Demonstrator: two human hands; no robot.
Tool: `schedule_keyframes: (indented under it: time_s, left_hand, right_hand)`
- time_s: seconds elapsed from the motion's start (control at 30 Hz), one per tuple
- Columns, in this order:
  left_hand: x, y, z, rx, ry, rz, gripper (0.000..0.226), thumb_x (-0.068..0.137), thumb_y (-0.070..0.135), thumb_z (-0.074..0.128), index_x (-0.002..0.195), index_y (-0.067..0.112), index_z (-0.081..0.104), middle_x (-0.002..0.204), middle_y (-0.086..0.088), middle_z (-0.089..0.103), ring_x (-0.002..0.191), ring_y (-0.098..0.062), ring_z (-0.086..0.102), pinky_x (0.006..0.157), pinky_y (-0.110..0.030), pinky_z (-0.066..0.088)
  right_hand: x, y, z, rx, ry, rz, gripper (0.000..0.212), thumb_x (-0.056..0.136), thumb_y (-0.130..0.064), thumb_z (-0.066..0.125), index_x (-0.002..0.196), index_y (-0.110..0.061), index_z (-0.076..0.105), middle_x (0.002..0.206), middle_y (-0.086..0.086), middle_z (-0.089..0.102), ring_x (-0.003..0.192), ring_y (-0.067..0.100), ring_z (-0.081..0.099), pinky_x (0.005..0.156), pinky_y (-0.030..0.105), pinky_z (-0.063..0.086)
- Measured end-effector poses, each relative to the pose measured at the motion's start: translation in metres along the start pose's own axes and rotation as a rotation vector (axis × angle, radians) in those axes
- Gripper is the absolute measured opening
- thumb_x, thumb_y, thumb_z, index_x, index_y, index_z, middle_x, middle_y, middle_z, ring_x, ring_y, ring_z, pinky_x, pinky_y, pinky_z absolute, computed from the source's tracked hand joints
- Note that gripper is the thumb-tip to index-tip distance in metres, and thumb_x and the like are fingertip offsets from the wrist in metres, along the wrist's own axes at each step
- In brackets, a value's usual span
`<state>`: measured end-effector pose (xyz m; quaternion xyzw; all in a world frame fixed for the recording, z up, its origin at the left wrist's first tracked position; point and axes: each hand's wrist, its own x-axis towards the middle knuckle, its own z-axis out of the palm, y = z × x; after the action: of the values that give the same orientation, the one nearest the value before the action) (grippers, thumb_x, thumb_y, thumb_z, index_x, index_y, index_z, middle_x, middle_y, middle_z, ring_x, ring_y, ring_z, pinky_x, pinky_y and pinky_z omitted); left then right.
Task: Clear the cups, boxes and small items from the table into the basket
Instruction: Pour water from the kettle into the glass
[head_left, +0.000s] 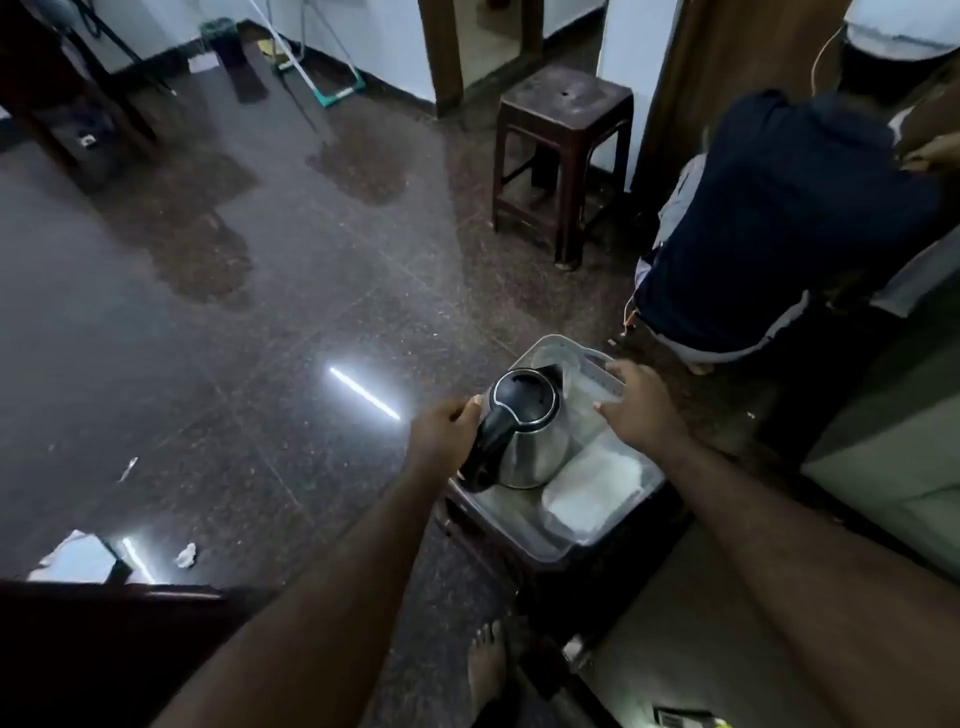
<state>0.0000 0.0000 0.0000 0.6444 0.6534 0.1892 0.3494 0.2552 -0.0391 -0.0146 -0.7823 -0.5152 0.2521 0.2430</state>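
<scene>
1. The basket (524, 540), a pale see-through tub, is sitting on a dark low stand, and everything below is placed against it.
2. The kettle (524, 441), steel with a black lid and handle, is standing upright inside the basket at its left side; its long axis is running vertically, its spout is pointing toward the far end of the basket and its handle is pointing back toward the person.
3. The left hand (444, 431) is sitting against the top of the kettle's handle with its fingers curled; how fully they are closing round it is hard to tell.
4. The right hand (641, 402) is reaching over the far right rim of the basket, fingers curled onto a clear plastic jug (576, 371) lying at the far end.
5. A white lidded container (589, 491) is lying in the near right part of the basket, touching or just beside the kettle's base.
6. Judging the risk: the kettle is tall beside shallow walls, so a sideways tug on the handle could be tipping it over the left rim.
7. The basket looks crowded, so pushing the jug down could be shoving the kettle or jamming it against the container.
8. The stand is narrow; leaning on either rim could be sliding the whole basket off.
</scene>
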Motion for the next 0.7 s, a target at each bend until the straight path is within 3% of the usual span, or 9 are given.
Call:
schedule_keyframes:
  time_s: [0.17, 0.3, 0.37, 0.43, 0.5, 0.57, 0.7]
  left_hand:
    - [0.018, -0.053, 0.042, -0.301, -0.075, -0.133, 0.071, 0.088, 0.072, 0.036, 0.082, 0.01, 0.069, 0.078, -0.007, 0.072, 0.074, -0.019, 0.067, 0.069, -0.035, 0.053]
    - [0.018, -0.07, 0.056, -0.423, -0.149, -0.19, 0.095, 0.07, 0.092, 0.031, 0.077, 0.003, 0.065, 0.077, -0.012, 0.069, 0.071, -0.017, 0.061, 0.071, -0.04, 0.053]
    - [0.014, -0.071, 0.062, -0.579, -0.213, -0.148, 0.092, 0.073, 0.089, 0.037, 0.074, 0.001, 0.061, 0.075, -0.012, 0.059, 0.072, -0.018, 0.055, 0.069, -0.039, 0.046]
    - [0.012, -0.072, 0.066, -0.638, -0.211, -0.042, 0.086, 0.08, 0.082, 0.044, 0.067, -0.003, 0.053, 0.068, -0.008, 0.05, 0.065, -0.018, 0.046, 0.061, -0.034, 0.037]
    - [0.01, -0.07, 0.066, -0.64, -0.175, 0.03, 0.063, 0.085, 0.073, 0.047, 0.056, 0.018, 0.046, 0.06, 0.004, 0.041, 0.058, -0.012, 0.038, 0.055, -0.028, 0.028]
    - [0.01, -0.067, 0.064, -0.601, -0.135, 0.053, 0.054, 0.088, 0.066, 0.048, 0.055, 0.024, 0.042, 0.056, 0.01, 0.035, 0.054, -0.006, 0.033, 0.05, -0.026, 0.023]
    - [0.018, -0.062, 0.056, -0.609, -0.042, 0.05, 0.049, 0.087, 0.048, 0.052, 0.051, 0.019, 0.037, 0.051, 0.001, 0.034, 0.051, -0.011, 0.032, 0.047, -0.035, 0.022]
  right_hand:
    - [0.076, 0.029, 0.059, 0.115, -0.022, 0.033, 0.073, 0.073, -0.009, 0.082, 0.138, -0.008, 0.049, 0.138, 0.017, 0.05, 0.127, 0.031, 0.052, 0.103, 0.05, 0.047]
    - [0.111, 0.038, 0.097, 0.162, -0.153, 0.051, 0.09, 0.075, -0.013, 0.083, 0.15, -0.009, 0.033, 0.15, 0.015, 0.042, 0.137, 0.028, 0.044, 0.113, 0.047, 0.039]
    - [0.128, 0.041, 0.108, 0.225, -0.224, 0.067, 0.088, 0.084, -0.008, 0.075, 0.155, -0.007, 0.023, 0.157, 0.018, 0.032, 0.145, 0.031, 0.035, 0.119, 0.046, 0.031]
    - [0.141, 0.046, 0.114, 0.233, -0.25, 0.053, 0.09, 0.081, -0.005, 0.078, 0.153, -0.009, 0.025, 0.155, 0.016, 0.034, 0.142, 0.027, 0.038, 0.118, 0.039, 0.032]
    - [0.148, 0.05, 0.116, 0.191, -0.245, 0.024, 0.086, 0.075, -0.004, 0.082, 0.147, -0.013, 0.036, 0.146, 0.011, 0.046, 0.131, 0.022, 0.049, 0.107, 0.028, 0.039]
    - [0.149, 0.05, 0.115, 0.184, -0.225, 0.029, 0.077, 0.075, -0.004, 0.079, 0.142, -0.017, 0.042, 0.14, 0.009, 0.054, 0.122, 0.017, 0.055, 0.1, 0.024, 0.042]
    - [0.131, 0.042, 0.099, 0.265, -0.172, 0.06, 0.08, 0.06, -0.031, 0.079, 0.133, -0.028, 0.047, 0.132, 0.001, 0.06, 0.12, 0.019, 0.059, 0.104, 0.042, 0.049]
